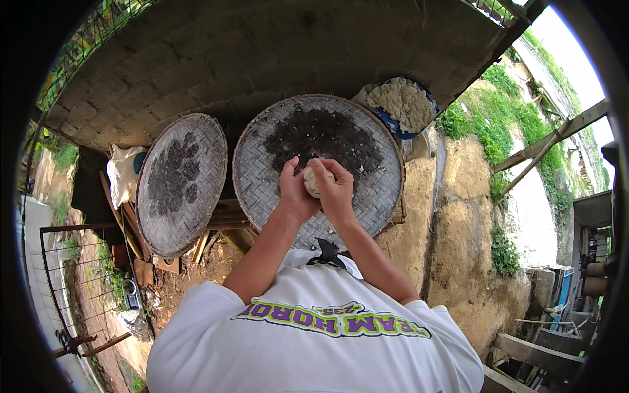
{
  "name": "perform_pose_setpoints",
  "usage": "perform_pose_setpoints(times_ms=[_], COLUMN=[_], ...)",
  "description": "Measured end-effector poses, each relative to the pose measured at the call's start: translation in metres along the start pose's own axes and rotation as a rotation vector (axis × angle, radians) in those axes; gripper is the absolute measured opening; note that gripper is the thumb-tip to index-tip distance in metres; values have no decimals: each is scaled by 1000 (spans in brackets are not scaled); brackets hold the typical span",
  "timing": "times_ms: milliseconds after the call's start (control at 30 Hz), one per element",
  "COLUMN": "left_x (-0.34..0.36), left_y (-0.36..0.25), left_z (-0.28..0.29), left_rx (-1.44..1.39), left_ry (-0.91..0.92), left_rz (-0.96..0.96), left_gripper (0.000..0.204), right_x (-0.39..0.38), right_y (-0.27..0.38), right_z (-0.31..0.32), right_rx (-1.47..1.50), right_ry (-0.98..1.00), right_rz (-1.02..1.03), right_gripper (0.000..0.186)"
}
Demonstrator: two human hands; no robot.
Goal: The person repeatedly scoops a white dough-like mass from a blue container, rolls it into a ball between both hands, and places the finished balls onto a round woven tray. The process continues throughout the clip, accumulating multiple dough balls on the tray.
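Note:
Between my two hands sits a pale, rounded lump of dough-like mass (310,184). My left hand (296,195) cups it from the left and below, its thumb pointing up. The fingers of my right hand (336,191) curl over its top and right side. Both hands are above a large round woven tray (255,164), whose middle carries a dark stain with small pale crumbs. At the back right, a blue basin (434,105) holds a heap of similar crumbly, pale mass (401,105).
Left of the big tray a second round woven tray (154,219) leans tilted, also dark-stained. A block wall (216,59) rises behind. Wood pieces (203,245) lie under the trays, and a white sack (123,173) hangs at the left. A wire-mesh frame (72,262) stands farther left.

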State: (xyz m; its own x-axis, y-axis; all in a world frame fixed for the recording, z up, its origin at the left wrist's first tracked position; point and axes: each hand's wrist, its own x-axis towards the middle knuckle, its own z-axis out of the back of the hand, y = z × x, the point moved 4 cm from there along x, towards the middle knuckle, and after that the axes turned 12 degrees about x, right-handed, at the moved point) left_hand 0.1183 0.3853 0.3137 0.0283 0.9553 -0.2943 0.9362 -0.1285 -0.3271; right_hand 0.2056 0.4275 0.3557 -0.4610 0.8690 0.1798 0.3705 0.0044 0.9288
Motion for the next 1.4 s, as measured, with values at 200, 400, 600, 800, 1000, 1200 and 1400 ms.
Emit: perform_pose_setpoints(times_ms=[200, 400, 600, 800, 1000, 1200, 1400], left_x=[-5, -19, -44, -135, -208, -232, -224], left_y=[19, 26, 31, 10, 6, 27, 62], left_z=[24, 58, 141, 234, 265, 270, 270], left_rx=[-68, 134, 416, 314, 339, 415, 465], left_ry=[37, -301, -665, -933, -1133, -1171, -1192], left_rz=[-4, -9, 82, -33, -26, 87, 177], left_gripper=[65, 73, 76, 47, 46, 43, 49], right_x=[-25, -58, -77, -68, 6, 33, 14], right_y=[-6, -52, -171, -238, -224, -191, -216], right_z=[-4, 23, 113, 237, 261, 252, 257], right_rx=[-684, -446, 624, -43, -717, -754, -1229], right_ry=[240, 195, -476, -640, -384, -405, -142], right_rz=[267, 79, -1006, -777, -317, -233, -325], right_gripper=[46, 49, 35, 47, 55, 58, 85])
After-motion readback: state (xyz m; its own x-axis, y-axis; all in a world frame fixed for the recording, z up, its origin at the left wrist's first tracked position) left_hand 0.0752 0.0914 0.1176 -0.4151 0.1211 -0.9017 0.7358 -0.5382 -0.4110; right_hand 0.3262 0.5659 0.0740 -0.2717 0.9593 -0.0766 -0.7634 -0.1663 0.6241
